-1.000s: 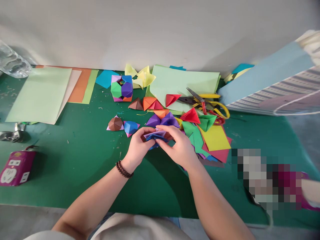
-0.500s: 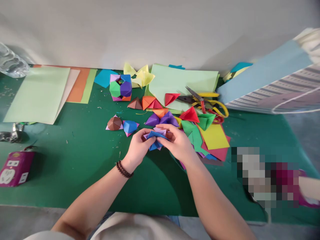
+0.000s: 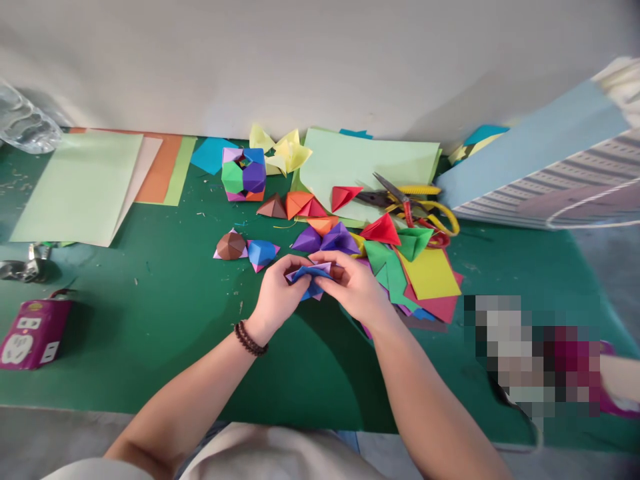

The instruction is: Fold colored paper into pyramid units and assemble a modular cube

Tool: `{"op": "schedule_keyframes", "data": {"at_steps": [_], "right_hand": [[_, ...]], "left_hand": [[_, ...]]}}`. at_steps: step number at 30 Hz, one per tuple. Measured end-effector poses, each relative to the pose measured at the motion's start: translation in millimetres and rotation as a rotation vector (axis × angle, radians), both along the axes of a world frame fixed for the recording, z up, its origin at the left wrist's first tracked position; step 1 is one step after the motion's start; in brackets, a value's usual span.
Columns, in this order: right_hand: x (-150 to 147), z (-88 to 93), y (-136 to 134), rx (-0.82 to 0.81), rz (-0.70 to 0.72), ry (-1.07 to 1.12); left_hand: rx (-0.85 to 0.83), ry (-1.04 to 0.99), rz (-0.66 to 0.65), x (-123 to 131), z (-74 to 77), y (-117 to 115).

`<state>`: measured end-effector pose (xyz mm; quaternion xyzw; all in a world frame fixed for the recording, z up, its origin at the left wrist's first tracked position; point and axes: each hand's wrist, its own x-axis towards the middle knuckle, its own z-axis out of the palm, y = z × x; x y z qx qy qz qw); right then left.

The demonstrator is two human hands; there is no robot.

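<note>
Between my hands is a blue and lilac folded origami paper piece [image 3: 313, 272], pinched from both sides and partly covered by the fingers. My left hand [image 3: 283, 290], with a dark bead bracelet on its wrist, is closed on the left side of it. On the right side my right hand [image 3: 357, 287] grips it with thumb and fingers. Just beyond the hands lie purple folded pieces [image 3: 337, 239]. To their left sit a brown piece [image 3: 231, 245] and a blue piece [image 3: 262, 252], both with pink corners. A multicoloured paper ball [image 3: 244, 175] stands farther back.
Pliers and yellow-handled scissors [image 3: 447, 217] lie by red and green folded pieces [image 3: 416, 243]. Yellow paper squares [image 3: 431, 273] are stacked at right. Pale green sheets [image 3: 80, 187] lie at left, above a purple box [image 3: 35, 333]. A blue striped bag [image 3: 525, 153] stands at right.
The blue and lilac piece looks flatter between my fingers, with less of the blue showing. Both hands stay in nearly the same place. The whole view has shifted slightly.
</note>
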<state>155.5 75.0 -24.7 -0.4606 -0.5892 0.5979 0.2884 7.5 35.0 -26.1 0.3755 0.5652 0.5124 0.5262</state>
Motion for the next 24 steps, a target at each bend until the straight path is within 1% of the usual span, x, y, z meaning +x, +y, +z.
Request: {"op": "schedule_keyframes", "data": {"at_steps": [3, 7, 11, 15, 19, 24], "right_hand": [[-0.3, -3.3, 0.1, 0.05, -0.014, -0.036], [-0.6, -7.2, -1.1, 0.098, -0.012, -0.067], [-1.3, -9.3, -2.4, 0.155, -0.013, -0.09], [-2.7, -9.0, -3.3, 0.174, -0.014, -0.107], [-6.0, -7.8, -5.3, 0.205, -0.036, -0.125], [-9.2, -4.8, -7.2, 0.286, -0.036, -0.134]], "left_hand": [[0.038, 0.017, 0.005, 0.4, 0.2, -0.1], [0.059, -0.042, 0.021, 2.1, -1.3, -0.4], [0.048, -0.114, 0.069, 3.6, -3.4, 0.2], [0.011, -0.157, 0.08, 4.1, -5.9, 0.6], [-0.003, -0.122, 0.093, 3.8, -7.7, 0.7], [0.013, -0.05, 0.1, 2.4, -3.7, -0.2]]}}
